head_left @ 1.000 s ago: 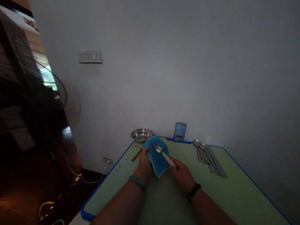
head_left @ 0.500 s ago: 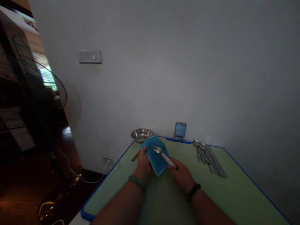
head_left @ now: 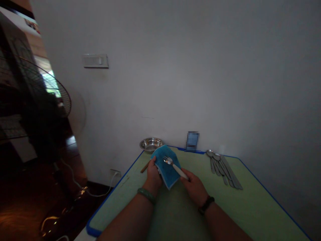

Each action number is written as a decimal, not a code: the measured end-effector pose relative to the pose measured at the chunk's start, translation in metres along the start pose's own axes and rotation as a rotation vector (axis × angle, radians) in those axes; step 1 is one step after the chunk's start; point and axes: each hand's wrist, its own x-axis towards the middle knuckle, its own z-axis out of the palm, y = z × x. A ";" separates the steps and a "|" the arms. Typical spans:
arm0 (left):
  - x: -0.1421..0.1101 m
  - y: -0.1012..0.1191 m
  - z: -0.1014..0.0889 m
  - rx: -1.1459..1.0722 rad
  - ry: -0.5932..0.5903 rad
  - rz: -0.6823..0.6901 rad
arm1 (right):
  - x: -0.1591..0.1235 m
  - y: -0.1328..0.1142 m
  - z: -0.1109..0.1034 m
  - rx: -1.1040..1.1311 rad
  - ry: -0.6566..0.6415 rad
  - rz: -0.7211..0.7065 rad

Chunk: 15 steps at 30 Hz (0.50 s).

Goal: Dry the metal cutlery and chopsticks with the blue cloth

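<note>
My left hand (head_left: 153, 174), closed, grips a blue cloth (head_left: 167, 170) by its left edge and holds it up over the table. In my right hand (head_left: 195, 188) is the pale handle of a fork (head_left: 177, 168). Its metal head lies over the face of the cloth, tines pointing up and left. Whether the tines touch the cloth I cannot tell. A brown handle-like stick (head_left: 145, 166) shows just left of my left hand, partly hidden behind the hand and cloth.
A steel bowl (head_left: 145, 149) stands at the table's far left corner. Several spoons and other flatware (head_left: 222, 167) lie at the right on the green table (head_left: 253, 204). A blurred-out upright object (head_left: 192, 141) leans by the wall. A fan (head_left: 57, 90) stands to the left.
</note>
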 end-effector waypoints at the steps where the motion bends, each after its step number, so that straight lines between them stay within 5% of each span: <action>1: 0.000 0.000 0.000 0.003 -0.003 -0.003 | 0.000 0.000 0.000 0.002 0.004 0.008; 15: 0.004 -0.002 -0.007 0.032 -0.120 -0.057 | -0.001 -0.004 0.000 -0.030 0.006 0.003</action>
